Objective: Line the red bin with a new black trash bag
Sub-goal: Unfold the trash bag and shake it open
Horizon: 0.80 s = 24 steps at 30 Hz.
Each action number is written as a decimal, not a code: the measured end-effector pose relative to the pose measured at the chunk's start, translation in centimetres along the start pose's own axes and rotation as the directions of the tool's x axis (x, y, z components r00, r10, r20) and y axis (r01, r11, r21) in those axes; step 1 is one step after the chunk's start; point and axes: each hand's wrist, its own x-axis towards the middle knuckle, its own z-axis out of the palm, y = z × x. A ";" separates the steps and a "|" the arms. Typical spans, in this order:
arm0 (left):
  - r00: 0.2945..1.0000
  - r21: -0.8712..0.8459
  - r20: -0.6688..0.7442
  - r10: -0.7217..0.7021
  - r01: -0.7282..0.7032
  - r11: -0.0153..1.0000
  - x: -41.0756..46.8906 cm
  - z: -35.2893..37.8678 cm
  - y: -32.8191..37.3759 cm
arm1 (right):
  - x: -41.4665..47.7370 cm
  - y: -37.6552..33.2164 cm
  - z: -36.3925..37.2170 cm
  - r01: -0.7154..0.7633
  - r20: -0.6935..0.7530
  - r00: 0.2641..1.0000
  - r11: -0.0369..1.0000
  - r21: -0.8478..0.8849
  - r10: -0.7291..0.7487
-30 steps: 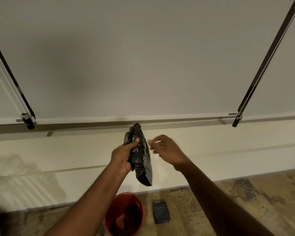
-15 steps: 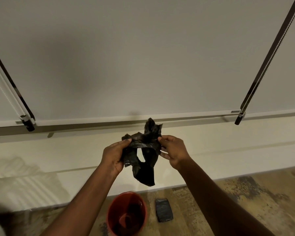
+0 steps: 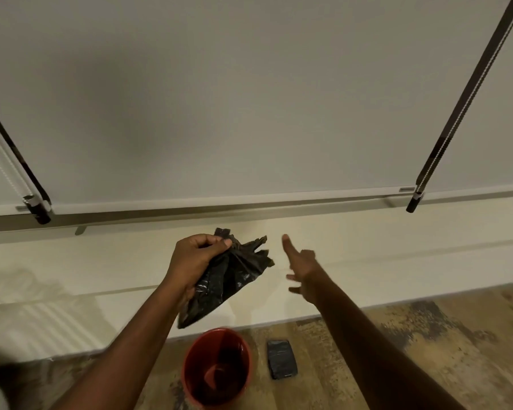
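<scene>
A crumpled black trash bag [image 3: 228, 276] hangs in the air above the floor, gripped near its top by my left hand [image 3: 194, 258]. Its lower end droops toward the red bin [image 3: 190, 362], which stands upright on the floor directly below, with nothing but a dark shadow inside. My right hand [image 3: 301, 266] is to the right of the bag, apart from it, fingers spread and holding nothing.
A flat black folded pack [image 3: 281, 363] lies on the wooden floor just right of the bin. A white low wall and window ledge [image 3: 367, 247] run behind, with a lowered roller blind [image 3: 249, 99] and its cords at both sides.
Half a second ago both hands held the bag and pulled it apart. Now my right hand has let go and moved off to the right; the bag hangs from my left hand alone.
</scene>
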 end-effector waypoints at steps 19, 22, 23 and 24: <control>0.816 0.018 -0.572 -0.088 0.119 0.993 2.5 -4.0 -4.9 | 2.8 7.0 2.2 0.296 0.043 0.948 0.824 -0.483 -0.316; 0.827 -0.186 -0.528 -0.194 0.111 0.976 2.8 -2.6 -5.3 | 3.4 8.8 1.2 0.189 0.002 0.971 0.762 -0.619 -0.239; 0.829 -0.175 -0.525 -0.194 0.118 0.977 2.8 -2.1 -5.5 | 3.6 9.4 1.0 0.146 -0.017 0.982 0.806 -0.574 -0.190; 0.833 -0.169 -0.518 -0.195 0.124 0.978 2.7 -1.6 -5.4 | 3.8 10.0 0.8 0.104 -0.023 0.990 0.839 -0.534 -0.138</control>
